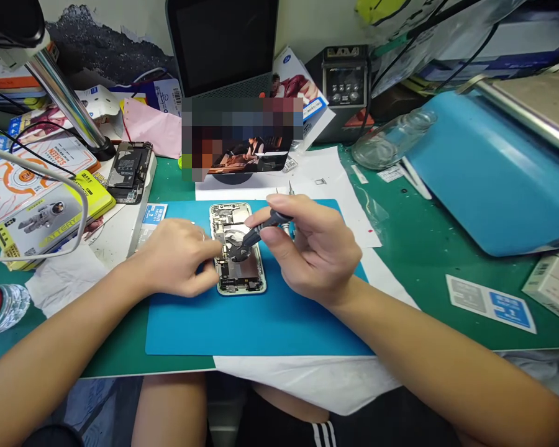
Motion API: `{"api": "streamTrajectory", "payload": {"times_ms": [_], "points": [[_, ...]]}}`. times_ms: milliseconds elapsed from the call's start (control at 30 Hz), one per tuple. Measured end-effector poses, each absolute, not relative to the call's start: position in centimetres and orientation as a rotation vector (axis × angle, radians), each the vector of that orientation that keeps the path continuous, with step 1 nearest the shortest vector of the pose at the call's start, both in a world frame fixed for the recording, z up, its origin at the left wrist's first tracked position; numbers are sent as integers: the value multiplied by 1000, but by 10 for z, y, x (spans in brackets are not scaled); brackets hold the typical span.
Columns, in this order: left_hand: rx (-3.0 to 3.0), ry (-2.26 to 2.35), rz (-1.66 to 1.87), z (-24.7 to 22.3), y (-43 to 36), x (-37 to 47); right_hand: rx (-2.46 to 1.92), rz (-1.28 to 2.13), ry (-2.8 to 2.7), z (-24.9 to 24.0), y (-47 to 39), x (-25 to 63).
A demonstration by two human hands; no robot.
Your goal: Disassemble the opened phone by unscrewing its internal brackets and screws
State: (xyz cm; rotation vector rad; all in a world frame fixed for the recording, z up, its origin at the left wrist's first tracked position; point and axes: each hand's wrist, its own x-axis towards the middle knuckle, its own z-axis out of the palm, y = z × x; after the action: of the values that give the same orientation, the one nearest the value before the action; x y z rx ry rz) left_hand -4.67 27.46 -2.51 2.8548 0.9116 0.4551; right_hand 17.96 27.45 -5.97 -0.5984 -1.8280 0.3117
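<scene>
Our forearms [428, 335] slant inward from both lower corners over the blue mat [190, 329] on the table [400, 217]. Our left hand [177, 257] curls, fingertips at the left edge of the opened phone [240, 271] lying on the mat, though we cannot tell whether they grip it. Our right hand [319, 248], raised higher, pinches a dark tool [252, 237] slanting down over the phone.

Phone-repair workshop: opened phone [237, 271] on blue mat [205, 326], battery box [51, 223], possibly soldering station [345, 85] behind.
</scene>
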Motion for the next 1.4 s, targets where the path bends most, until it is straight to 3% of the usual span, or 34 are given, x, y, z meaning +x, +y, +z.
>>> {"api": "streamTrajectory", "payload": {"times_ms": [133,300,633,1400], "points": [[2494,1303,911,-27,275,-49,-577,306,-1832,-58,275,180],[2210,1440,1124,-30,274,-51,-627,373,-1772,-60,271,177],[2177,1576,1173,-32,278,-46,-712,442,-1644,-58,274,180],[2762,1057,1136,-37,284,-47,-868,382,-1618,-62,306,195]]}}
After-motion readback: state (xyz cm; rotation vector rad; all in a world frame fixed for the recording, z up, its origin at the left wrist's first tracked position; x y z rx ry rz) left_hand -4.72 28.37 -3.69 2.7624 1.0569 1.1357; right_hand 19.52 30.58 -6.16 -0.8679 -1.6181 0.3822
